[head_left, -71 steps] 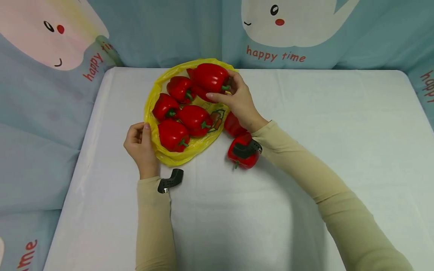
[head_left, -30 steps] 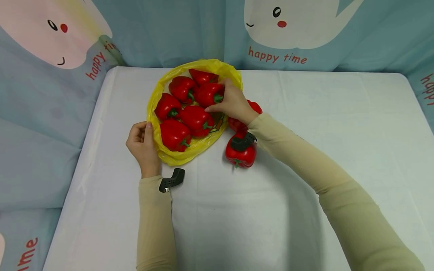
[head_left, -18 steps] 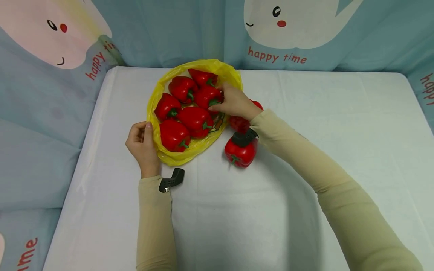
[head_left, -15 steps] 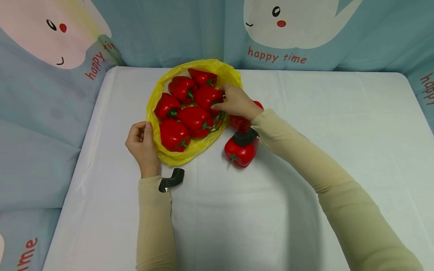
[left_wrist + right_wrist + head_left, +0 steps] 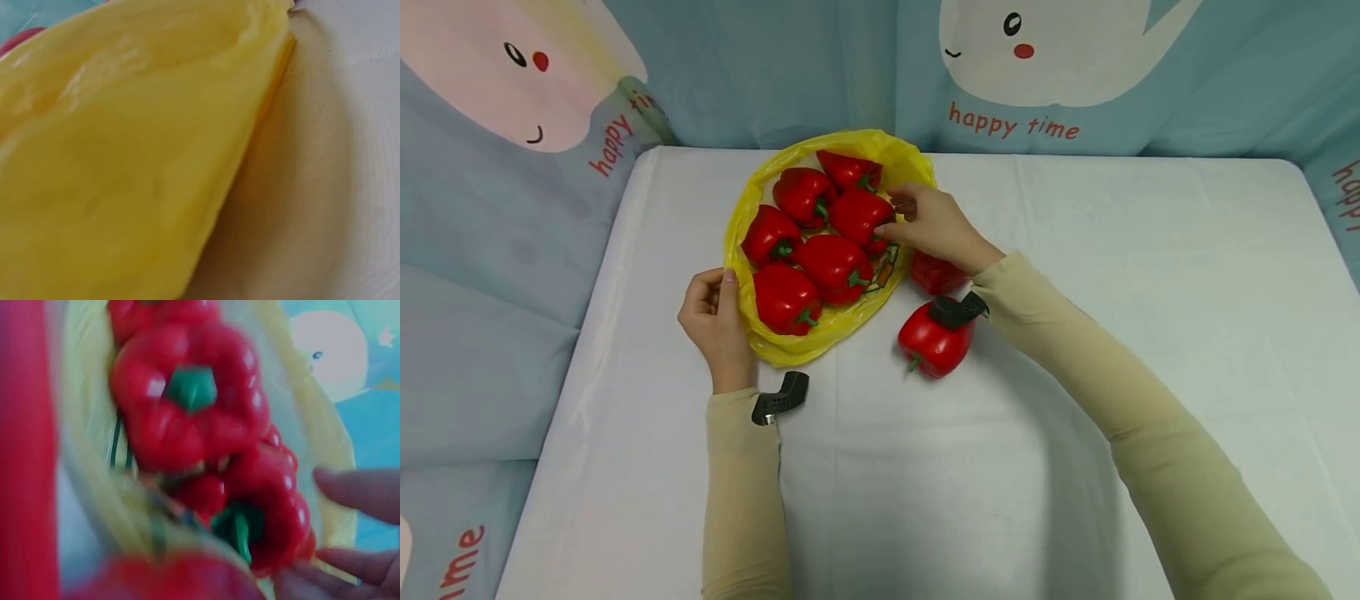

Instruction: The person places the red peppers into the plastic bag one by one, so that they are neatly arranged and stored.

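Note:
A yellow plastic bag [image 5: 808,354], its mouth spread wide, holds several red bell peppers [image 5: 831,268] with green stems. My left hand [image 5: 715,321] pinches the bag's near-left rim between thumb and fingers; in the left wrist view the bag's yellow film [image 5: 125,156] hides that hand. My right hand [image 5: 936,223] hovers over the right rim with thumb and fingers apart, beside a bell pepper [image 5: 859,215] inside the bag. In the right wrist view, the fingers [image 5: 362,497] stand close to a bell pepper [image 5: 256,500], holding nothing.
On the white table [image 5: 925,483], a bell pepper [image 5: 934,346] lies right of the bag, partly behind the right wrist camera [image 5: 958,310]. Another bell pepper [image 5: 934,273] lies behind it, partly under my right wrist. A blue printed curtain [image 5: 790,75] borders the table.
My right hand lowered a bell pepper into the bag, let go of it and drew back to the right. The left hand still pinches the rim.

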Demonstrator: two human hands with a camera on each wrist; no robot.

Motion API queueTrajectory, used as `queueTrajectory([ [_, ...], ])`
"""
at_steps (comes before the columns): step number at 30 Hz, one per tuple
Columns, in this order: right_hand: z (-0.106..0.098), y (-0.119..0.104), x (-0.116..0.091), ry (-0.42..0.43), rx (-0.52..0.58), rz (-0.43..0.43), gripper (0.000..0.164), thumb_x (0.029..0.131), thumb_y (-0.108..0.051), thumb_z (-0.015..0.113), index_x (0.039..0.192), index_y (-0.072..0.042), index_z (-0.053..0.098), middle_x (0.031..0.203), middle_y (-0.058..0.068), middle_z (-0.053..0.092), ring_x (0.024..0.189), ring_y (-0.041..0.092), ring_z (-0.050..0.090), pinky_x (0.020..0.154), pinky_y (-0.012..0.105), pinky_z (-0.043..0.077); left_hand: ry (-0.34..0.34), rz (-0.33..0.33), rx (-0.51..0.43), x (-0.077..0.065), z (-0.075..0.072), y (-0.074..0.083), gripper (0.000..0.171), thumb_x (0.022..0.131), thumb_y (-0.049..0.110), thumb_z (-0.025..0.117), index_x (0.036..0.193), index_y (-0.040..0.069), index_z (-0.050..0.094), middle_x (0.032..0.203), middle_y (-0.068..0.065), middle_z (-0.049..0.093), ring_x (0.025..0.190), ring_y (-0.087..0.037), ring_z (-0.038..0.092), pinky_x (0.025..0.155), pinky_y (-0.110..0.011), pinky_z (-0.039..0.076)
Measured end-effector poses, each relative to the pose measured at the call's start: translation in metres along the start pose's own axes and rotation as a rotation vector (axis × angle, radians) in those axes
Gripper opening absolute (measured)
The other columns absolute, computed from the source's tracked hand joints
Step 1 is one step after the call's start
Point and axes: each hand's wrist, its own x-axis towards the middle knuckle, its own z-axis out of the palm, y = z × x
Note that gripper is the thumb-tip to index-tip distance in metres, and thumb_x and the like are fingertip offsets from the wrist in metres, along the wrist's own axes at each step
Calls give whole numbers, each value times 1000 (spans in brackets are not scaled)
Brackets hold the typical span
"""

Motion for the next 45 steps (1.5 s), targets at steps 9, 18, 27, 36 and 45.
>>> queueTrajectory([
  [9,-16,15,-29,131,217,-97,48,87,-16,68,128,4,52,131,17,54,120,28,52,99,31,42,-3,2,11,0,1,0,11,92,11,61,84,12,67,78,-2,59,66,-12,45,60,-20,39],
  [18,-30,39,-51,208,314,-131,41,87,-7,67,124,4,55,125,16,57,115,23,54,98,31,44,3,0,23,0,-1,0,12,92,10,60,83,13,67,78,-1,59,66,-12,45,60,-20,39],
  [27,-27,73,-58,193,401,-93,42,88,-7,65,127,3,54,129,22,53,119,32,51,98,31,44,2,-1,28,0,-1,0,12,92,10,60,84,13,67,78,-1,58,66,-12,43,59,-20,38],
  [36,-16,97,-61,202,483,-74,44,90,-15,65,130,-1,55,133,17,52,121,25,50,98,30,43,-1,7,6,0,0,-2,12,92,9,60,84,12,67,77,-1,59,65,-12,44,59,-20,38],
  [45,-4,116,-66,214,625,-91,39,90,-12,64,127,-1,57,122,6,61,109,19,57,89,23,47,5,17,17,1,0,-4,12,92,9,60,83,12,67,76,0,58,64,-11,43,58,-20,37],
])
